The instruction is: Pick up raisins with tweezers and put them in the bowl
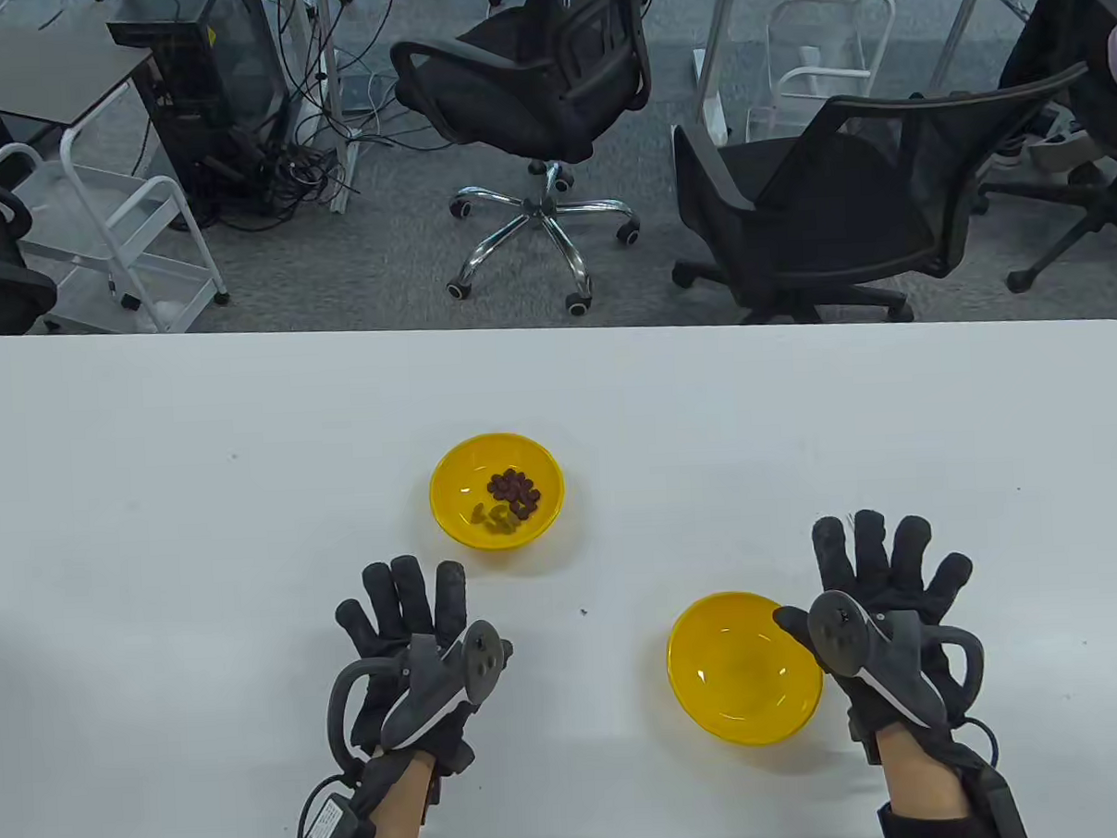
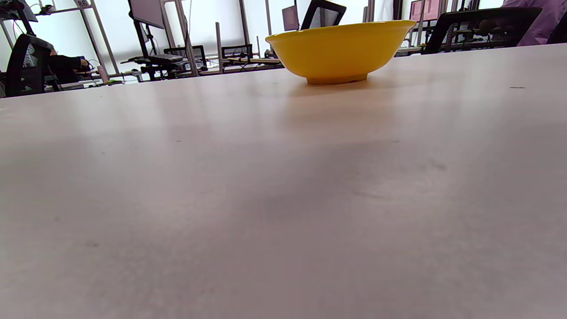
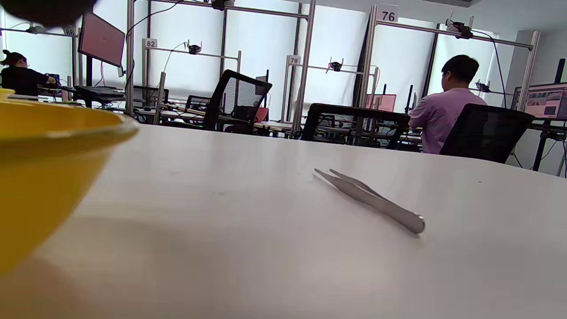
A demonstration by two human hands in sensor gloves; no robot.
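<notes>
1. Resting flat on the table (image 1: 201,509), my left hand (image 1: 411,648) and my right hand (image 1: 886,608) both have their fingers spread and hold nothing.
2. The raisins (image 1: 514,493) sit in the far bowl (image 1: 452,525), at about 1 o'clock from my left hand. The near bowl (image 1: 747,716) looks empty and lies just beside my right thumb, at 9 o'clock from that hand.
3. The tweezers (image 3: 370,200) show only in the right wrist view, lying flat on the table off to the right; in the table view my right hand seems to cover them, so I cannot tell exactly where they lie.
4. Risk: thin and flat as they are, they may skid away if my thick gloved fingertips push rather than pinch.
5. Risk: the near bowl is so close to my thumb that a careless sweep could knock it aside.
6. Risk: the raisins lie in a clump and look sticky; squeezing too hard may lift several or squash one, too soft and it drops on the way across.
7. Some paler pieces (image 1: 493,519) lie with them; I could grab the wrong thing.
</notes>
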